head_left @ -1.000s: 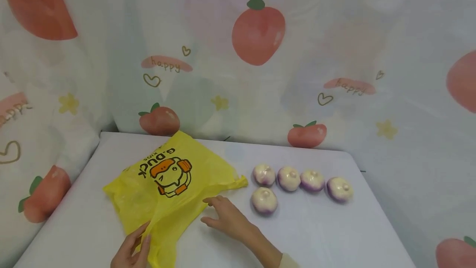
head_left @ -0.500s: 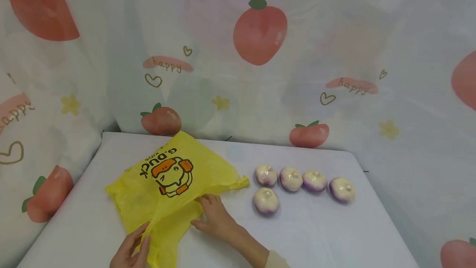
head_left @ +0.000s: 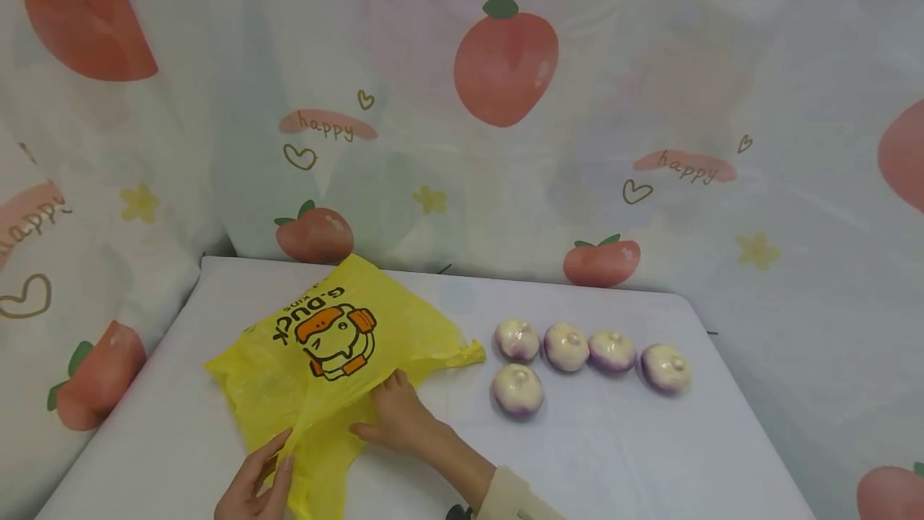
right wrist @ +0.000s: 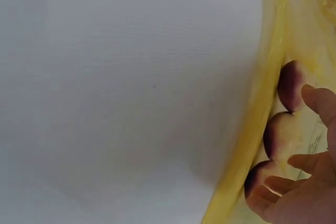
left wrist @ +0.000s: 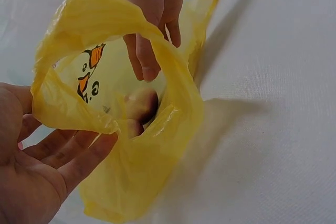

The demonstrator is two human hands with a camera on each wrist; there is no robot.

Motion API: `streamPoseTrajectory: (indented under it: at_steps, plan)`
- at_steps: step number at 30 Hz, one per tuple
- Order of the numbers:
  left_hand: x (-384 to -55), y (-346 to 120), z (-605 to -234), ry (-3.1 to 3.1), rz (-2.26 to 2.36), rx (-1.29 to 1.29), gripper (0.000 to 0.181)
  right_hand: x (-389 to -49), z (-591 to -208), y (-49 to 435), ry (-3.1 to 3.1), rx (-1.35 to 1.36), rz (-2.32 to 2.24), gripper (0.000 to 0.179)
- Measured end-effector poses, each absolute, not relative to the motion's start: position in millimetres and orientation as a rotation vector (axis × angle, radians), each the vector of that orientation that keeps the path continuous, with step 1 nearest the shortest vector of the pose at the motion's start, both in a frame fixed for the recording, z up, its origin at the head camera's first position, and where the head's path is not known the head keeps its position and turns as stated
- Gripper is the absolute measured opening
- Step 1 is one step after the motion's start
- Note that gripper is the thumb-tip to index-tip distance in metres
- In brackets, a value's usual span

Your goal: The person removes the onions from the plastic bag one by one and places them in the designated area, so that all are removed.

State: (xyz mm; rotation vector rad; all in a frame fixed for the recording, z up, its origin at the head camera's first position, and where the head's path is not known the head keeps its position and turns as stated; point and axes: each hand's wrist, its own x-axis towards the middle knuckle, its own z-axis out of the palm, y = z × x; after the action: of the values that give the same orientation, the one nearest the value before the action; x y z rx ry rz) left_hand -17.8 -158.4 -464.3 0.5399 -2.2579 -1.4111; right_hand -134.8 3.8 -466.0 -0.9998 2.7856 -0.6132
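A yellow plastic bag (head_left: 411, 315) with a duck print lies on the table, its mouth towards me. My left hand (head_left: 253, 484) pinches the rim at the near side; in the left wrist view that hand (left wrist: 31, 177) holds the mouth apart. My right hand (head_left: 397, 420) reaches into the mouth, fingertips under the upper layer. Inside lie several round white-and-purple bulbs, like toy onions or turnips; the right wrist view shows one bulb (right wrist: 283, 135) between two others. Beside them my right hand (right wrist: 310, 182) has its fingers spread and loosely bent, gripping nothing visible.
Several more bulbs (head_left: 518, 392) sit on the white tabletop (head_left: 613, 456) right of the bag. A fruit-patterned cloth (head_left: 404, 143) hangs behind and at the sides. A small black object (head_left: 458, 513) shows by my right sleeve (head_left: 516, 496).
My right hand has moved left from beside the bag and into its mouth. The left hand keeps its pinch on the rim. The bulbs on the table have stayed put.
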Motion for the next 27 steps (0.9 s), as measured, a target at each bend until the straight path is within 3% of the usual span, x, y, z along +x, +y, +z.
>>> streamPoseTrajectory:
  at_steps: [9,18,22,27]
  plan:
    - [-18,-158,-462,-2.25,-1.425,0.526,0.028,-143,-471,-8,2.774,-0.934,-0.714,0.08]
    - [-18,-158,-463,-2.248,-1.429,0.524,0.027,-157,-482,-30,2.652,-1.152,-1.236,0.041]
    - [-18,-158,-464,-2.244,-1.428,0.52,0.028,-160,-483,-38,2.541,-1.031,-1.37,0.025]
    - [-18,-158,-464,-2.248,-1.435,0.52,0.027,-161,-486,-37,2.561,-0.881,-1.321,0.024]
